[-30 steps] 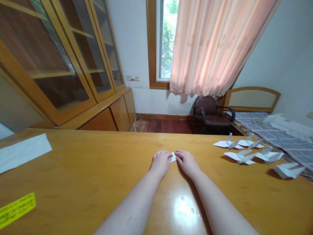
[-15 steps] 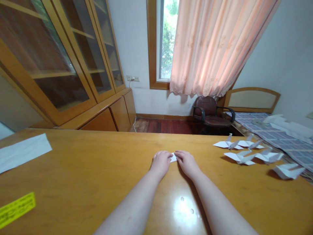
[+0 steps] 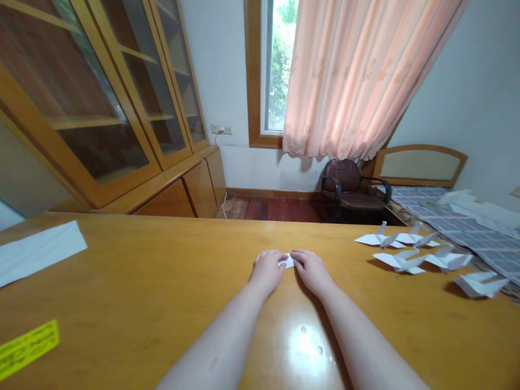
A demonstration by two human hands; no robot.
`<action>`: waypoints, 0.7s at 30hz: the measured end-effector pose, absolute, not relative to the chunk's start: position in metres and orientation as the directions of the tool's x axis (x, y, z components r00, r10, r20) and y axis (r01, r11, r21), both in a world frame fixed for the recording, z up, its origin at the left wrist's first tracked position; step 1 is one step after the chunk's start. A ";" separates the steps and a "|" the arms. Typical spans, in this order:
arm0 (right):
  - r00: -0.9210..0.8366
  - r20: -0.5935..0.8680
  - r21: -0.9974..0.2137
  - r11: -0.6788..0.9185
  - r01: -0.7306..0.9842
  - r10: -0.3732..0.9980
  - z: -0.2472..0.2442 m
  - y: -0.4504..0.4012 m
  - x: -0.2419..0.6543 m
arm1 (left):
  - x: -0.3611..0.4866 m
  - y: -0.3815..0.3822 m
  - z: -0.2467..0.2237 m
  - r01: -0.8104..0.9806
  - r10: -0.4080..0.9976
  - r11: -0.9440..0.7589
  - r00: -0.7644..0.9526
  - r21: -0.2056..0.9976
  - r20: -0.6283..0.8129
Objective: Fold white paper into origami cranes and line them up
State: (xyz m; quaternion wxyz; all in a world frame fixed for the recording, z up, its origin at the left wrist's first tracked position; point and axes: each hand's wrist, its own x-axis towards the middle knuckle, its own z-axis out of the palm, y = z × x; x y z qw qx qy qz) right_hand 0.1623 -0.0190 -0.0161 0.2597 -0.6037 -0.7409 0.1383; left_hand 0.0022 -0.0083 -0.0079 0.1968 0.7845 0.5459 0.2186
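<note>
A small white piece of folded paper point(image 3: 288, 261) lies on the wooden table point(image 3: 162, 292) between my hands. My left hand point(image 3: 268, 269) is closed on its left side, fingers curled over the edge. On the opposite side my right hand point(image 3: 311, 271) grips the paper, thumb toward the middle. Both hands rest at the tabletop and cover much of the paper, so its full shape is hidden. To the right stand several folded white paper cranes point(image 3: 400, 261), and one more folded paper piece point(image 3: 480, 284) sits nearer to me.
White sheets point(image 3: 43, 252) lie at the table's left, with a yellow label point(image 3: 28, 349) in front. Beyond the far edge are a glass cabinet point(image 3: 122, 108), a brown armchair point(image 3: 345, 184) and a bed point(image 3: 459, 211).
My left thumb has shifted slightly on the paper. Otherwise the hands and the other things stay in nearly the same places.
</note>
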 end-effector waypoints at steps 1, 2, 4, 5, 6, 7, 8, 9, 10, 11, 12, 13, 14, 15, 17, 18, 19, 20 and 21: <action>-0.136 0.216 -0.519 0.232 0.822 0.967 -0.015 -0.019 0.162 | 0.002 -0.008 -0.008 0.771 0.942 -0.328 0.308 0.546 0.131; -0.136 0.215 -0.520 0.231 0.822 0.967 -0.015 -0.019 0.162 | 0.002 -0.008 -0.007 0.773 0.942 -0.328 0.308 0.543 0.130; -0.143 0.216 -0.520 0.237 0.820 0.966 -0.014 -0.019 0.162 | 0.002 -0.009 -0.008 0.773 0.938 -0.339 0.319 0.537 0.134; -0.143 0.218 -0.520 0.239 0.820 0.965 -0.015 -0.019 0.163 | 0.002 -0.009 -0.009 0.773 0.938 -0.340 0.316 0.535 0.140; -0.149 0.216 -0.520 0.243 0.819 0.965 -0.015 -0.019 0.163 | 0.002 -0.009 -0.010 0.776 0.939 -0.340 0.311 0.531 0.146; -0.151 0.214 -0.521 0.244 0.818 0.965 -0.016 -0.019 0.163 | 0.002 -0.009 -0.011 0.778 0.938 -0.343 0.310 0.527 0.152; -0.152 0.213 -0.520 0.244 0.818 0.965 -0.017 -0.018 0.164 | 0.002 -0.009 -0.012 0.778 0.936 -0.350 0.315 0.523 0.158; -0.154 0.210 -0.519 0.244 0.820 0.965 -0.018 -0.018 0.164 | 0.002 -0.009 -0.014 0.777 0.932 -0.360 0.321 0.517 0.167; -0.157 0.207 -0.514 0.244 0.822 0.966 -0.019 -0.017 0.164 | 0.002 -0.009 -0.015 0.777 0.931 -0.363 0.323 0.514 0.170; -0.160 0.207 -0.508 0.246 0.825 0.965 -0.020 -0.017 0.164 | 0.002 -0.008 -0.016 0.776 0.929 -0.368 0.325 0.511 0.175; -0.160 0.212 -0.504 0.248 0.827 0.964 -0.021 -0.016 0.164 | 0.002 -0.008 -0.016 0.777 0.928 -0.371 0.326 0.509 0.179; -0.166 0.214 -0.500 0.254 0.828 0.963 -0.021 -0.016 0.164 | 0.002 -0.008 -0.016 0.777 0.928 -0.370 0.327 0.509 0.177; -0.169 0.216 -0.497 0.258 0.829 0.962 -0.021 -0.016 0.164 | 0.002 -0.008 -0.016 0.777 0.929 -0.370 0.327 0.509 0.175; -0.171 0.216 -0.496 0.259 0.829 0.961 -0.021 -0.016 0.164 | 0.002 -0.008 -0.015 0.778 0.929 -0.368 0.327 0.510 0.171; -0.169 0.212 -0.497 0.255 0.829 0.963 -0.020 -0.017 0.164 | 0.001 -0.009 -0.013 0.781 0.931 -0.362 0.327 0.509 0.159; -0.168 0.209 -0.497 0.253 0.830 0.963 -0.019 -0.017 0.164 | 0.001 -0.009 -0.012 0.785 0.932 -0.359 0.329 0.505 0.152; -0.169 0.205 -0.497 0.251 0.831 0.964 -0.019 -0.017 0.164 | 0.001 -0.009 -0.011 0.788 0.932 -0.358 0.332 0.501 0.143; -0.170 0.200 -0.496 0.250 0.832 0.965 -0.018 -0.018 0.164 | 0.001 -0.009 -0.010 0.791 0.932 -0.358 0.337 0.495 0.136; -0.173 0.195 -0.494 0.249 0.833 0.965 -0.017 -0.018 0.164 | 0.001 -0.009 -0.010 0.794 0.931 -0.360 0.343 0.490 0.127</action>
